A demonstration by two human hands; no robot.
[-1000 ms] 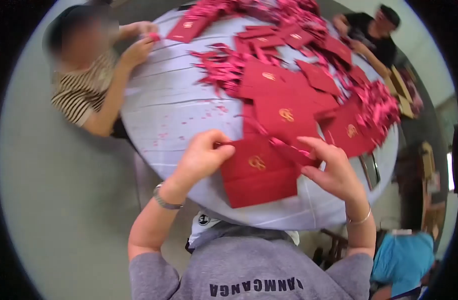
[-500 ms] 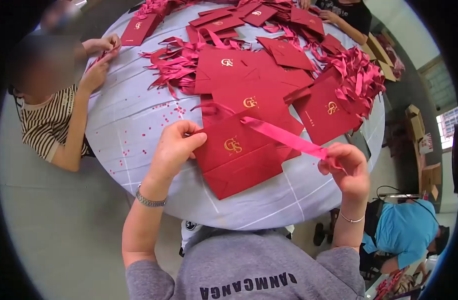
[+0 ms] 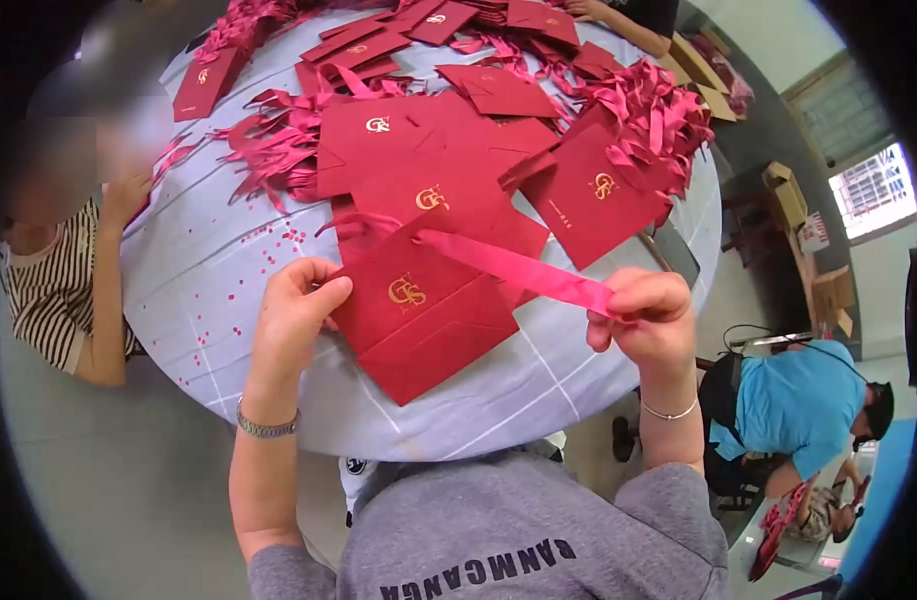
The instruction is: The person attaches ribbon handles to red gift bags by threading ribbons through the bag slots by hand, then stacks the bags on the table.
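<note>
My left hand [image 3: 301, 308] pinches the left edge of a dark red paper bag [image 3: 429, 330] with a gold monogram, thumb on the front face. The bag is flat and tilted over the near part of the table. A pink ribbon [image 3: 509, 268] comes out of a hole near its top edge and runs taut to the right. Its far end is gripped by the closed fingers of my right hand [image 3: 647, 312]. Another piece of ribbon [image 3: 369, 222] curls out behind the bag's upper left. More red bags [image 3: 431, 192] lie stacked just beyond.
Bundles of pink ribbon [image 3: 279, 150] and heaped red bags [image 3: 359, 45] cover the far side of the round table [image 3: 194, 270]. Small pink scraps [image 3: 289, 237] dot the cloth at left. A person in a striped top [image 3: 54, 290] sits left; another in blue [image 3: 799, 405] is at right.
The view has shifted, so the table and people appear moved. Both hands keep their hold on the bag and ribbon, and the ribbon remains stretched between them.
</note>
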